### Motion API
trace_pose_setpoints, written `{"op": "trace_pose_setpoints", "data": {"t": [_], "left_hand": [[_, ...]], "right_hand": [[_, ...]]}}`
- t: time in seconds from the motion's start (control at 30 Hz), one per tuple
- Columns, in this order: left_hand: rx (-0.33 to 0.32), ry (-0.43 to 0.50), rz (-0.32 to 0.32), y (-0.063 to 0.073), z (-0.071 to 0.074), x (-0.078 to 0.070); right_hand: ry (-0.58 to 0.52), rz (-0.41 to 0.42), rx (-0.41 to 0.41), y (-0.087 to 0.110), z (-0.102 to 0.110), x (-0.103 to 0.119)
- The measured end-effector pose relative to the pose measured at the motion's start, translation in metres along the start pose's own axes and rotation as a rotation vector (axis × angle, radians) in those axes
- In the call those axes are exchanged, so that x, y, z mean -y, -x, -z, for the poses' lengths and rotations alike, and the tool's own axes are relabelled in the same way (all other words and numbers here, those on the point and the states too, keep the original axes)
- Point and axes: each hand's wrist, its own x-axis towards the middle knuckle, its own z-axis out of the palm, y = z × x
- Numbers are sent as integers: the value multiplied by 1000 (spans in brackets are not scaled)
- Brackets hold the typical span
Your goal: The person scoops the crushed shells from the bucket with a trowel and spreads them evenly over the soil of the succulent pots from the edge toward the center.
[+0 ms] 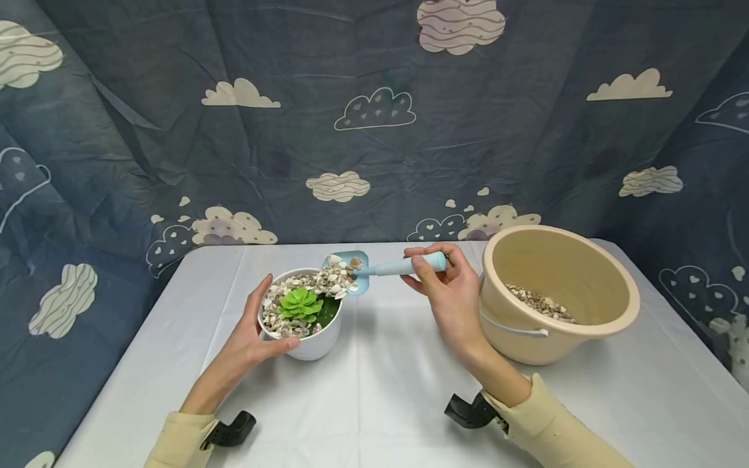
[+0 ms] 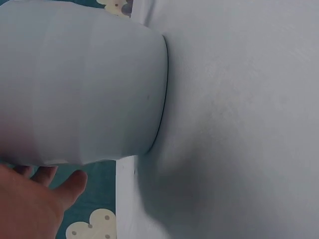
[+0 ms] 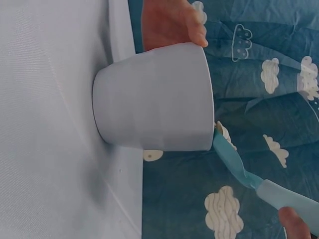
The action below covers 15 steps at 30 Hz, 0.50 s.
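In the head view a white flower pot [image 1: 318, 341] stands on the table, with a green succulent [image 1: 300, 303] and small shells and pebbles inside. My left hand [image 1: 246, 346] holds the pot from its left side, thumb at the near rim. My right hand [image 1: 452, 292] grips the handle of a light blue garden trowel [image 1: 404, 266]. Shells and grit [image 1: 335, 275] lie on its blade, which tilts over the pot's right rim. The right wrist view shows the trowel [image 3: 234, 162] touching or very near the rim. A dark green patch shows beside the succulent.
A large beige bucket [image 1: 562, 250] with a white handle stands at the right, close beside my right hand. More gravel [image 1: 539, 303] lies at its bottom. A white cloth covers the table [image 1: 374, 403]; a dark cloud-patterned curtain [image 1: 374, 156] hangs behind.
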Motion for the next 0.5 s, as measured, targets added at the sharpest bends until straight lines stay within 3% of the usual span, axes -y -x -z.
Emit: {"op": "trace_pose_setpoints", "data": {"t": [0.2, 0.5], "left_hand": [[68, 96, -31, -1, 5, 1], [72, 89, -41, -1, 7, 2]], "right_hand": [[-1, 12, 7, 0, -1, 0], [3, 24, 5, 1, -2, 3]]}}
